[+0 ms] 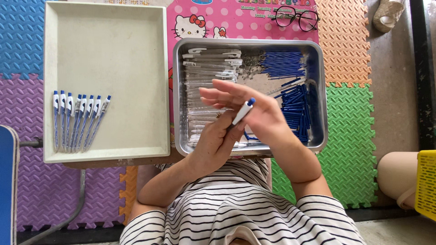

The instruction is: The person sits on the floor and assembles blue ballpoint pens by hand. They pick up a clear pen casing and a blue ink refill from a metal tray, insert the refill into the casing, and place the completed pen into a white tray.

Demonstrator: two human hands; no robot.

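We hold a white pen with a blue tip [243, 111] between both hands, above the near half of the metal tray [318, 90]. Our left hand [213, 143] grips its lower end from below, fingers closed round the barrel, while our right hand [254, 109] pinches the upper part with its fingers spread. The two-handed hold suggests a part being pressed or twisted on.

Under our hands, the tray keeps the loose parts sorted. Clear barrels with white clips [211, 63] lie beyond and to the left of our left hand. Blue refills [290, 95] are heaped to the right of our right hand, with a few small springs [250, 72] between them. Each kind is within easy reach.

Well to the left of our left hand, a cream tray [104, 41] holds a neat row of finished pens [77, 120], kept apart from the parts. Beyond our hands lie spectacles [297, 19] on the foam floor mats [349, 149].
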